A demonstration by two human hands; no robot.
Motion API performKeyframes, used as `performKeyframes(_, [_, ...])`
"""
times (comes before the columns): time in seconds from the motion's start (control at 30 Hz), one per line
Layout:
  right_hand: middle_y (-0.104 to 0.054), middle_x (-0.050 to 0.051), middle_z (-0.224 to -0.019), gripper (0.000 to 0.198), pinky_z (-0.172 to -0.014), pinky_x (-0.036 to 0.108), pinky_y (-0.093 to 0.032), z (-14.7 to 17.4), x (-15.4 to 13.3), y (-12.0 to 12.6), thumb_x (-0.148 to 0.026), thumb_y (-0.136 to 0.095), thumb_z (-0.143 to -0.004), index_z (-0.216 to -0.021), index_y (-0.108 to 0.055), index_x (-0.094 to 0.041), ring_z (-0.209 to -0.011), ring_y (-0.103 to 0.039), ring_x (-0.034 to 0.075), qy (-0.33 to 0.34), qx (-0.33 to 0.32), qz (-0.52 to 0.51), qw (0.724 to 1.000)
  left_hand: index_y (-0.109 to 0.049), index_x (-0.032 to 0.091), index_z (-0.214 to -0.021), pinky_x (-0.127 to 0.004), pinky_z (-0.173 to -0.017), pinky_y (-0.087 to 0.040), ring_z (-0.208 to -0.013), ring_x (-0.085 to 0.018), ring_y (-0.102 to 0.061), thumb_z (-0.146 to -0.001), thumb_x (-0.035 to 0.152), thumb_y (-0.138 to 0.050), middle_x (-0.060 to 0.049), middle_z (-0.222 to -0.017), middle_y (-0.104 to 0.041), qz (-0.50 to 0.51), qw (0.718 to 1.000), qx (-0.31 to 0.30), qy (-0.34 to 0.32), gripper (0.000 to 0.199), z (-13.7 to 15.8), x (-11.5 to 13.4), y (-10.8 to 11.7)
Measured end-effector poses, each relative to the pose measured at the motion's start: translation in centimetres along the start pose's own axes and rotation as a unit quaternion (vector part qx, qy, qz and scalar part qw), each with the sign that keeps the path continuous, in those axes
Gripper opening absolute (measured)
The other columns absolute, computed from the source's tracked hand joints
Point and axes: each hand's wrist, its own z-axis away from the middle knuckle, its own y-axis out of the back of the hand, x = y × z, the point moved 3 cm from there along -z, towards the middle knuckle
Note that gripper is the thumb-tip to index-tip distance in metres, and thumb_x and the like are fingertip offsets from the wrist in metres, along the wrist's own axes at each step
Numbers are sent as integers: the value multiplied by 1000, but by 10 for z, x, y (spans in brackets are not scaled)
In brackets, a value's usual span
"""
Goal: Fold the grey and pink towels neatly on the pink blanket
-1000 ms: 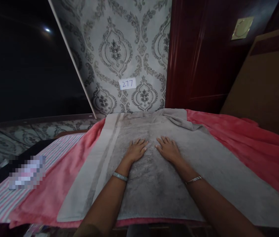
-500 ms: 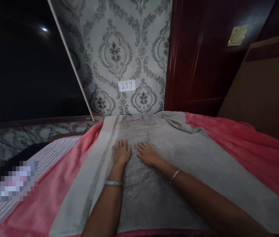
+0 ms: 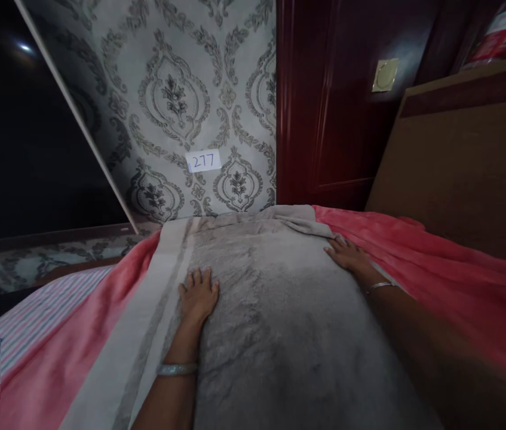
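A grey towel (image 3: 279, 310) with a pale striped border along its left side lies spread over a pink blanket (image 3: 414, 245). My left hand (image 3: 199, 295) rests flat on the towel near that border, its fingers spread. At the towel's right edge, my right hand (image 3: 346, 254) lies palm down with fingers outstretched, close to a small fold in the far right corner. Neither hand grips anything. Faint wrinkles run down the towel's middle between the two hands.
A striped sheet (image 3: 55, 304) shows at the left beside the blanket. Behind stand patterned wallpaper with a paper label (image 3: 204, 160), a large dark screen (image 3: 33, 137) and a dark red door (image 3: 324, 107). A cardboard box (image 3: 459, 173) stands at the right, with a bottle (image 3: 499, 36) above it.
My right hand has slid across the towel to its right edge, away from the left hand. The left hand stays flat near the border. The view has turned to the right.
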Motion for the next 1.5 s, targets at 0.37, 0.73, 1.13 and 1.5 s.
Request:
performKeyframes(0.37, [-23, 11, -165, 63, -115, 65, -22, 57, -49, -6, -51, -18, -101, -156, -36, -25, -152, -16, 33, 61, -6, -8, 998, -37, 20, -155, -60, -119, -24, -150, -35, -26, -99, 48, -30, -13, -163, -31, 31, 999, 13, -10, 63, 5, 2, 4])
performKeyframes(0.73, [-28, 3, -164, 58, -116, 62, -22, 128, -95, -19, -49, -24, -102, -155, -37, -31, -150, -24, 32, 154, 9, 18, 988, -34, 31, -156, -51, -123, -17, -153, -24, -22, -100, 48, -32, -3, -165, -27, 41, 980, -31, -191, 58, 16, 17, -2])
performKeyframes(1.13, [-20, 0, -167, 63, -119, 60, -20, 157, -57, -25, -52, -23, -99, -159, -27, -32, -152, -18, 31, 131, -25, 38, 990, -28, 28, -158, -46, -124, -14, -154, -19, -19, -101, 52, -26, -5, -166, -25, 46, 974, -81, -208, 61, 69, -44, 5])
performKeyframes(1.5, [-27, 4, -165, 69, -114, 65, -28, 168, -2, -34, -59, -20, -95, -158, -32, -31, -150, -24, 36, 135, 5, 20, 991, -39, 21, -154, -60, -118, -26, -149, -35, -29, -101, 50, -28, -11, -162, -34, -7, 1000, 21, 19, 61, 97, -128, 13])
